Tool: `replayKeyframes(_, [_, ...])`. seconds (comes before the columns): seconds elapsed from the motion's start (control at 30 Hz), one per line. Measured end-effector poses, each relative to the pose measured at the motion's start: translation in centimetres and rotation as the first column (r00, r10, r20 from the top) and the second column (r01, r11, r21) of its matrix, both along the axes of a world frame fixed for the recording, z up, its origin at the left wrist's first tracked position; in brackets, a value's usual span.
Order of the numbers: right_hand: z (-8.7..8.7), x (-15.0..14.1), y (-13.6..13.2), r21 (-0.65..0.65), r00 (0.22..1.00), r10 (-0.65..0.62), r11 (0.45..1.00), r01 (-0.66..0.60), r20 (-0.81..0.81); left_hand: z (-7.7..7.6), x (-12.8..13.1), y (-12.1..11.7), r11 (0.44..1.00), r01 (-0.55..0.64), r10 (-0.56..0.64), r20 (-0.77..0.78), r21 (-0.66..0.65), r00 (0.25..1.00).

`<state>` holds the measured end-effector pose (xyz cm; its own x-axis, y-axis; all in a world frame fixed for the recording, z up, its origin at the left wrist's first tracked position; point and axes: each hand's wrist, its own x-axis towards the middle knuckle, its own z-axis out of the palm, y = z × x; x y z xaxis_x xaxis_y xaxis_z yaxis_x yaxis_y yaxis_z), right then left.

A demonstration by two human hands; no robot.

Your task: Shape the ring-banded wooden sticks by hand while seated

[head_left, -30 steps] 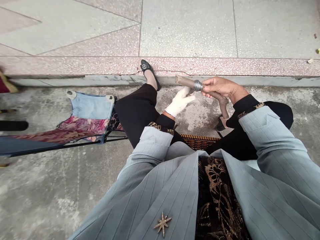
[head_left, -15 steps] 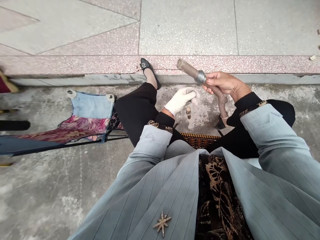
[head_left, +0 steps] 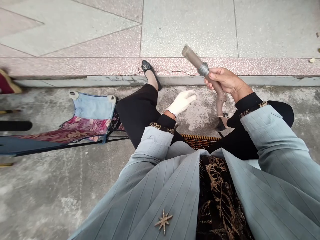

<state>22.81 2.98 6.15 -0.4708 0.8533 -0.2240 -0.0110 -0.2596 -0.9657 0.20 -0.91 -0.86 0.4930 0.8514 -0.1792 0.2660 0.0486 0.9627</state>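
My right hand (head_left: 223,80) is closed around a crooked wooden stick (head_left: 193,57). A coil of silvery wire (head_left: 203,69) is wound around the stick just beyond my fingers. The straight end points up and left; below my hand the stick bends and hangs down towards my right foot. To the left of the stick, apart from it, is my left hand (head_left: 183,101) in a white glove. Its fingers curl forward, but the tips are smeared by motion, and I cannot see whether anything is between them.
A woven basket-like edge (head_left: 200,140) shows between my legs. On the left is a folding chair (head_left: 90,111) with blue and red floral fabric. A tiled step (head_left: 190,80) runs across in front. My black shoe (head_left: 151,71) rests against it.
The stick has tilted more upright in my right hand. A small brownish piece that showed just below my left hand is no longer visible. My left hand has shifted slightly.
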Motion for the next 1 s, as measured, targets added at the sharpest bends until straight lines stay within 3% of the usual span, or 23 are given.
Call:
replayKeyframes(0.1, [-0.9,0.6,0.9,0.09,0.978,-0.135,0.988,0.122,0.16,0.8,0.3,-0.6,0.99,0.141,-0.141,0.02,0.0,0.99])
replayKeyframes(0.17, [-1.8,1.0,1.4,0.171,0.907,-0.177,0.978,0.119,0.382,1.4,0.2,-0.8,0.987,0.16,-0.161,0.061,0.027,0.985])
replayKeyframes(0.2, [-2.1,1.1,1.5,0.205,0.831,-0.18,0.975,0.081,0.526,1.7,0.1,-0.8,0.985,0.168,-0.17,0.08,0.036,0.982])
replayKeyframes(0.27, [-2.6,1.0,1.5,0.215,0.59,-0.135,0.974,-0.067,0.796,2.0,-0.1,-0.7,0.983,0.178,-0.181,0.098,0.041,0.978])
replayKeyframes(0.33, [-2.7,0.6,1.0,0.094,0.326,-0.01,0.965,-0.245,0.945,2.1,-0.1,-0.7,0.984,0.172,-0.175,0.073,0.035,0.982])
replayKeyframes(0.37, [-2.6,0.4,0.8,-0.003,0.235,0.084,0.946,-0.324,0.968,2.1,-0.1,-0.6,0.987,0.158,-0.159,0.048,0.038,0.986])
replayKeyframes(0.4, [-2.5,0.2,0.5,-0.115,0.177,0.198,0.912,-0.395,0.964,2.1,-0.1,-0.6,0.989,0.141,-0.142,0.023,0.047,0.99])
replayKeyframes(0.47, [-2.2,-0.1,0.1,-0.331,0.133,0.453,0.795,-0.509,0.882,1.9,-0.1,-0.5,0.991,0.116,-0.116,-0.014,0.071,0.993])
replayKeyframes(0.57, [-1.4,0.1,-0.3,-0.465,0.195,0.721,0.604,-0.647,0.665,1.2,-0.3,-0.1,0.996,0.07,-0.071,0.016,0.051,0.997])
replayKeyframes(0.63, [-0.6,0.5,-0.4,-0.382,0.332,0.764,0.586,-0.714,0.552,0.4,-0.4,0.3,1.0,0.019,-0.019,0.088,0.002,0.996])
replayKeyframes(0.7, [0.4,0.8,-0.5,-0.216,0.55,0.705,0.682,-0.698,0.449,-0.4,-0.4,0.6,0.999,-0.018,0.023,0.162,-0.033,0.986])
replayKeyframes(0.8, [1.5,1.1,-0.5,-0.013,0.849,0.444,0.888,-0.46,0.287,-0.7,-0.3,0.5,0.995,-0.028,0.051,0.237,-0.099,0.97])
replayKeyframes(0.9, [1.3,0.9,-0.1,0.083,0.963,0.154,0.981,-0.176,0.22,0.0,-0.2,0.1,0.988,0.057,-0.012,0.288,-0.146,0.957])
replayKeyframes(1.0, [0.2,0.6,0.3,0.15,0.955,-0.043,0.989,-0.001,0.295,0.8,-0.1,-0.3,0.978,0.132,-0.082,0.288,-0.159,0.954])
